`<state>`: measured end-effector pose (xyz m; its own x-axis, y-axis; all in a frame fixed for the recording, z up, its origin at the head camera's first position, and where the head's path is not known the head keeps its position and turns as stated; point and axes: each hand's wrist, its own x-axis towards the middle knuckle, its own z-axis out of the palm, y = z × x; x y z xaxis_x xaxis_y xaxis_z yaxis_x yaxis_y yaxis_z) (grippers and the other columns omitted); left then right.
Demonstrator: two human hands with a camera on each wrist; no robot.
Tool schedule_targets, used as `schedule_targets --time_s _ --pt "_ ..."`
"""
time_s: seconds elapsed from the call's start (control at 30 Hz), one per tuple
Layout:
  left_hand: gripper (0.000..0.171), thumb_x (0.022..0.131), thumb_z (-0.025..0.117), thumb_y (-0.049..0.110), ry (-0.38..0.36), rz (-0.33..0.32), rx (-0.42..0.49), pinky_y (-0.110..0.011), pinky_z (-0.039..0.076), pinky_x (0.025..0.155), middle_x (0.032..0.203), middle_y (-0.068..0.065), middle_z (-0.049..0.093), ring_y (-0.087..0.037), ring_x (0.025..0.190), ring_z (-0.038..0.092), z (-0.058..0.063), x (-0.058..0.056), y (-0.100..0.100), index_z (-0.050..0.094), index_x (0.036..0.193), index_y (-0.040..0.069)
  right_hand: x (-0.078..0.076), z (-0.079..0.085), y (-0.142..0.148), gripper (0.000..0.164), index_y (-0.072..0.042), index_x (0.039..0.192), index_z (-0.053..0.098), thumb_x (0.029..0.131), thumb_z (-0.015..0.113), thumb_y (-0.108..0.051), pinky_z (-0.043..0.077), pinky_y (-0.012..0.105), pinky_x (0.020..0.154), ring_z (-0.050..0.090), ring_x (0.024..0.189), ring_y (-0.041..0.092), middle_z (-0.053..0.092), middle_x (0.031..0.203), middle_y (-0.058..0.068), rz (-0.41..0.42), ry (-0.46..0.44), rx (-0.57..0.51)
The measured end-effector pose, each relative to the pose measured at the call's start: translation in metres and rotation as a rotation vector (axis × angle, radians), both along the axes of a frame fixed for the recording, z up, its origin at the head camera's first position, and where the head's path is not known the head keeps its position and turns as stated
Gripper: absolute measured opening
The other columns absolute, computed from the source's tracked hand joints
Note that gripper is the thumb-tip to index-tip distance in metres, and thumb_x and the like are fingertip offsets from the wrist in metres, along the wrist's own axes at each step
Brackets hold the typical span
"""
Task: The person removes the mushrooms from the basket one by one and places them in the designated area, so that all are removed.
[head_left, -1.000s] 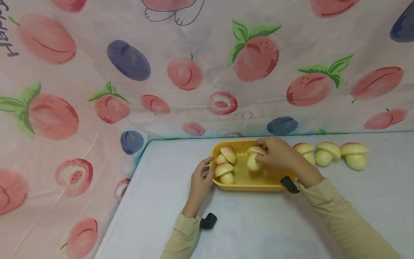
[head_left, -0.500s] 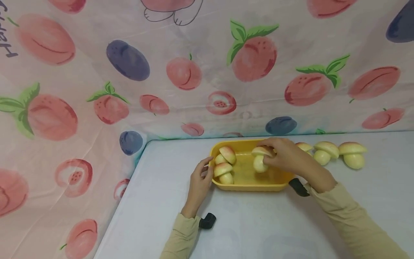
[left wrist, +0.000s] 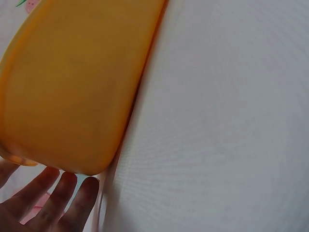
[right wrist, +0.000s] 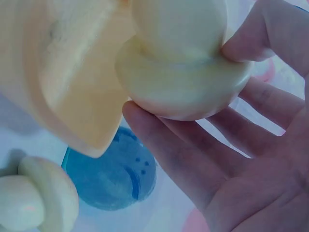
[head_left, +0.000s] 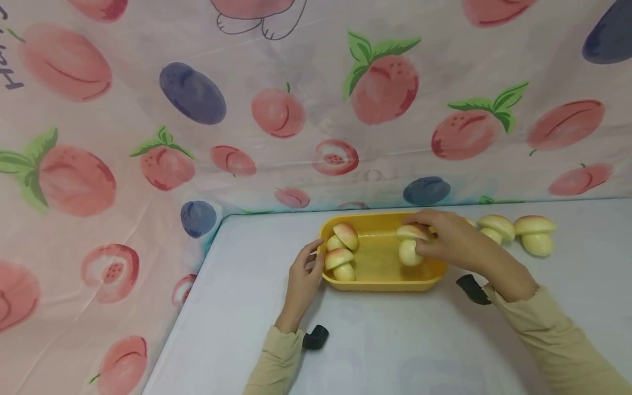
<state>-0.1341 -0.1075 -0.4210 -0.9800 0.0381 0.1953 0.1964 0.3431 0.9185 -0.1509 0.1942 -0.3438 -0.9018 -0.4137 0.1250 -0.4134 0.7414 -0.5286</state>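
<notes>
My right hand (head_left: 451, 238) holds a toy mushroom (head_left: 410, 253) by its cap over the right part of a yellow tray (head_left: 385, 286). In the right wrist view, the thumb and fingers press the pale mushroom (right wrist: 183, 72) from opposite sides. Two more mushrooms with reddish-tinged caps, one behind (head_left: 345, 237) and one in front (head_left: 339, 264), lie at the tray's left end. My left hand (head_left: 303, 280) touches that end from outside. Its fingertips meet the tray wall (left wrist: 72, 96) in the left wrist view, with the fingers nearly straight.
Right of the tray, a row of mushrooms stands on the white table (head_left: 395, 340), including a middle one (head_left: 496, 227) and an outer one (head_left: 537, 236). My right hand partly covers the nearest one. A fruit-print cloth (head_left: 237, 120) hangs behind and along the left.
My right hand has moved right over the tray, taking the mushroom from near its middle toward the right end. My left hand and the other mushrooms keep their places.
</notes>
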Motion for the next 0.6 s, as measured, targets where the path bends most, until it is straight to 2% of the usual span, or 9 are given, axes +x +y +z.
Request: schedule_targets --time_s 0.2,0.6 --pt "0.034 0.102 0.052 0.007 -0.003 -0.002 0.005 -0.042 0.053 0.089 0.138 -0.015 0.058 -0.033 0.112 0.06 0.0 -0.001 0.0 0.058 0.135 0.001 0.004 -0.001 0.01 0.042 -0.004 0.122 0.067 0.081 0.066 -0.007 0.046 0.033 0.072 0.053 0.086 0.019 0.067 0.112 0.008 0.01 0.066 0.009" --pt "0.032 0.102 0.053 0.006 0.003 0.008 0.006 -0.035 0.053 0.085 0.136 -0.015 0.059 -0.035 0.111 0.061 0.001 -0.001 0.001 0.059 0.133 0.001 0.01 -0.009 0.029 0.042 -0.002 0.123 0.066 0.081 0.071 -0.009 0.046 0.031 0.071 0.054 0.087 0.017 0.067 0.116 0.01 0.006 0.097 0.041"
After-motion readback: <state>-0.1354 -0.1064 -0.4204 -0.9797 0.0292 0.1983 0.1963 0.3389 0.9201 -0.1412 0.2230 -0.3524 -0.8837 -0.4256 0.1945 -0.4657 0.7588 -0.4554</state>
